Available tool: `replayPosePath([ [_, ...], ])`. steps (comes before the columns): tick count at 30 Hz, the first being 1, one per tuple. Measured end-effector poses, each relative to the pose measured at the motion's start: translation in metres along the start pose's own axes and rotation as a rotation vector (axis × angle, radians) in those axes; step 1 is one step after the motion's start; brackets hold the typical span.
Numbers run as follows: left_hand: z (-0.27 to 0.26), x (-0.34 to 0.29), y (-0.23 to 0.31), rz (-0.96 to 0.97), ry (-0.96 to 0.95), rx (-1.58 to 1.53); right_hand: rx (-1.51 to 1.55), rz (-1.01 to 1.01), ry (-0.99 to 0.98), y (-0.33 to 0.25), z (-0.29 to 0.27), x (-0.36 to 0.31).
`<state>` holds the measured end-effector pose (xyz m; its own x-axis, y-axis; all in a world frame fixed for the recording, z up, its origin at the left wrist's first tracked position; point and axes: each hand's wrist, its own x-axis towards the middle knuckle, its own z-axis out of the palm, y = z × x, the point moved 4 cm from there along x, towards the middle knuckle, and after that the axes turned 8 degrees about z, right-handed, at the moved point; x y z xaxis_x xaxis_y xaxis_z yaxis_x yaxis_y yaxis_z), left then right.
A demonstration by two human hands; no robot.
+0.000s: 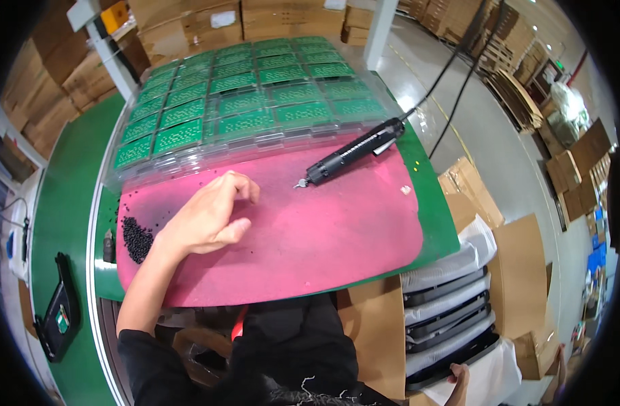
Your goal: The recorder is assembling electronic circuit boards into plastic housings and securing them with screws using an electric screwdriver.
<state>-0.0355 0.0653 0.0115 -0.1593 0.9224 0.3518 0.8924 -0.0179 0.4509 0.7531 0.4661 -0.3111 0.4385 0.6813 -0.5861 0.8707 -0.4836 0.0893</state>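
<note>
My left hand (212,213) is over the pink mat (310,237), fingers bent and thumb apart, with nothing visible in it. Beside its wrist lies a heap of small black screws or pellets (137,238), too small to name surely. At the lower right, my right hand (460,374) reaches into a cardboard box. Its fingers are curled at the edge of a black plastic housing (435,369), the lowest in a stack layered with white foam. On the mat's right side rests a black electric screwdriver (354,154), a small silvery piece at its tip.
Clear plastic trays of green circuit boards (239,101) stand behind the mat. A cable (435,88) runs up from the screwdriver. On the green table at left lies another black housing (58,308) with a small green board. An open carton flap (516,271) rises at right.
</note>
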Motion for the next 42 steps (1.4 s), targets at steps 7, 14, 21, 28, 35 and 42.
replayPosePath([
  [7, -0.008, 0.020, -0.001, -0.109, 0.023, -0.086, -0.120, -0.087, 0.183, -0.001, -0.018, -0.036],
  [14, -0.011, 0.011, -0.005, -0.156, 0.068, -0.108, 0.216, 0.041, -0.006, 0.041, -0.001, 0.056],
  [21, -0.015, 0.002, -0.025, -0.194, 0.110, -0.227, 0.295, 0.104, 0.027, 0.010, -0.084, -0.077],
  [28, -0.002, -0.015, -0.041, -0.233, 0.112, -0.274, 0.226, -0.291, 0.718, 0.029, -0.265, -0.241],
  [35, -0.017, -0.036, -0.013, -0.153, 0.172, -0.196, 0.625, -0.998, 0.609, -0.101, -0.304, -0.407],
  [42, -0.052, -0.041, -0.028, -0.155, 0.586, -0.302, -0.131, -1.406, 0.344, -0.309, -0.222, -0.501],
])
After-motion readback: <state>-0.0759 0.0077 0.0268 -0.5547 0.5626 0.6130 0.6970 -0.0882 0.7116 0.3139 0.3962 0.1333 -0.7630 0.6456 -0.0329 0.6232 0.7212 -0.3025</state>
